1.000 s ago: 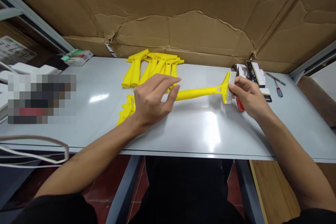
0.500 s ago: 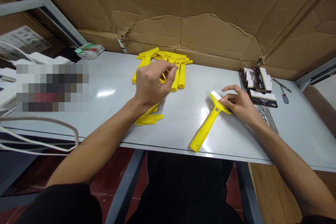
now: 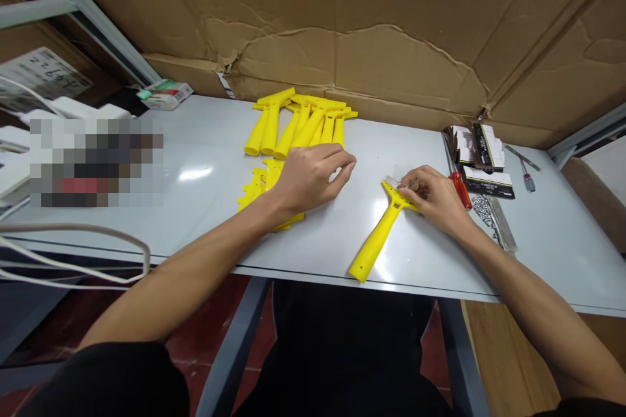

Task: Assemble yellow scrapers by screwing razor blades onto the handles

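Observation:
A yellow scraper (image 3: pixel 376 241) lies on the table with its handle towards the front edge. A thin metal blade (image 3: pixel 391 181) sits along its head. My right hand (image 3: pixel 433 195) is closed, thumb and fingers pinched at the right part of the scraper's head and partly covering it. To the left, my left hand (image 3: pixel 315 176) hovers with thumb and fingertips drawn together; whatever it may hold is too small to see. Beneath and beside that hand is a pile of flat yellow plastic pieces (image 3: pixel 253 190). Several yellow scraper handles (image 3: pixel 267 127) lie behind it.
At the right are a red screwdriver handle (image 3: pixel 460 190), small black-and-white boxes (image 3: pixel 489 181), loose screws (image 3: pixel 483 210), a metal strip (image 3: pixel 503 225) and a smaller screwdriver (image 3: pixel 528 182). White cables (image 3: pixel 73 228) hang at the left. A cardboard wall (image 3: pixel 342 32) closes off the back.
My left hand has come down and right, towards the scraper, uncovering handles and yellow pieces. My right hand's fingers have curled in over the scraper head, and the red screwdriver handle now shows.

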`<action>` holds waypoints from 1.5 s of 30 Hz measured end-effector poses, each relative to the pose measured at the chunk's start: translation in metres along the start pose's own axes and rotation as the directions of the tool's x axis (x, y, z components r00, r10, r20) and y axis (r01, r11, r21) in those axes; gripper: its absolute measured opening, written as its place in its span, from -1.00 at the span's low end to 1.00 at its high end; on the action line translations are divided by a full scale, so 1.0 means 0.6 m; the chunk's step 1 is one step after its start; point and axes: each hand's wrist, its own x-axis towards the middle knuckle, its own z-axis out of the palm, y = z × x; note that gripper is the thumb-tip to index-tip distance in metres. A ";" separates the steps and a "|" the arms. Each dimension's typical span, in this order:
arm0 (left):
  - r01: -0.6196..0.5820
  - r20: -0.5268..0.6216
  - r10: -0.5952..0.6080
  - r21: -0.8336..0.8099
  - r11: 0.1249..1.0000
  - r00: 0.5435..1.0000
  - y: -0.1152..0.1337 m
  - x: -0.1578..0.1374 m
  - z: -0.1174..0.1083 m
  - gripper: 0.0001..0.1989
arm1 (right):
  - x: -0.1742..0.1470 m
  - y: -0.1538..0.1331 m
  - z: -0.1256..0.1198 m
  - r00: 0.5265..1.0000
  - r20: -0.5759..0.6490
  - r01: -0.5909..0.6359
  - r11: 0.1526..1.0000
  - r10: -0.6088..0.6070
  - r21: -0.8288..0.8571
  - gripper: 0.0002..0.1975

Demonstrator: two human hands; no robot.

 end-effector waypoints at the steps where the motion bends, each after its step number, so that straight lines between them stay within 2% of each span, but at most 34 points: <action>1: -0.003 -0.001 0.003 0.004 1.000 1.000 0.000 0.000 0.000 -0.76 | 0.000 -0.001 0.001 1.000 0.001 0.007 1.000 -0.007 -0.006 -0.82; 10: -0.002 0.011 0.002 0.009 1.000 1.000 0.001 0.001 0.000 -0.76 | 0.003 0.006 0.002 0.998 0.021 0.057 0.984 -0.054 -0.170 -0.88; 13: 0.054 0.028 -0.053 -0.035 0.998 0.998 -0.019 0.011 -0.026 -0.76 | 0.005 0.011 0.003 0.999 0.018 0.049 0.988 -0.047 -0.146 -0.87; 15: 0.084 0.097 -0.072 -0.120 0.989 0.993 -0.038 0.013 -0.058 -0.76 | 0.006 0.012 0.003 0.998 0.028 0.050 0.992 -0.047 -0.116 -0.84; 17: 0.096 0.304 -0.028 -0.213 0.972 0.952 -0.056 0.002 -0.094 -0.78 | 0.006 0.010 0.000 0.998 0.039 0.061 0.994 -0.058 -0.090 -0.78; 19: 0.095 0.482 0.051 -0.273 0.957 0.875 -0.066 -0.023 -0.126 -0.77 | 0.004 0.007 -0.005 0.996 0.053 0.077 0.995 -0.074 -0.070 -0.72; 20: 0.092 0.549 0.076 -0.272 0.958 0.832 -0.067 -0.040 -0.137 -0.77 | 0.002 0.005 -0.008 0.995 0.065 0.086 0.994 -0.082 -0.063 -0.71; 22: 0.094 0.627 0.047 -0.190 0.977 0.778 -0.065 -0.076 -0.150 -0.76 | -0.002 0.002 -0.013 0.991 0.091 0.101 0.993 -0.095 -0.054 -0.74; 26: 0.110 0.631 -0.028 -0.090 0.990 0.775 -0.052 -0.124 -0.147 -0.75 | -0.007 0.002 -0.012 0.986 0.108 0.128 0.992 -0.125 -0.019 -0.83; 32: 0.153 0.638 -0.022 -0.152 0.976 0.770 -0.048 -0.107 -0.139 -0.77 | -0.011 -0.005 -0.007 0.986 0.090 0.141 0.990 -0.143 0.025 -0.82; 35: 0.220 0.655 -0.015 -0.232 0.947 0.755 -0.051 -0.087 -0.142 -0.80 | -0.014 -0.015 -0.014 0.990 -0.001 0.143 0.989 -0.143 0.033 -0.74; 38: 0.302 0.626 -0.059 -0.290 0.908 0.778 -0.052 -0.063 -0.146 -0.78 | -0.016 -0.023 -0.020 0.977 -0.140 0.168 0.985 -0.161 0.035 -0.70; 40: 0.364 0.587 -0.110 -0.334 0.869 0.802 -0.046 -0.038 -0.145 -0.74 | -0.016 -0.025 -0.023 0.964 -0.206 0.182 0.981 -0.166 0.061 -0.71; 42: 0.429 0.548 -0.158 -0.413 0.803 0.822 -0.033 -0.006 -0.137 -0.73 | -0.016 -0.026 -0.024 0.965 -0.223 0.174 0.972 -0.136 0.160 -0.72; 45: 0.473 0.484 -0.165 -0.630 0.617 0.859 -0.004 0.049 -0.106 -0.76 | -0.018 -0.028 -0.029 0.986 -0.141 0.134 0.911 -0.085 0.389 -0.70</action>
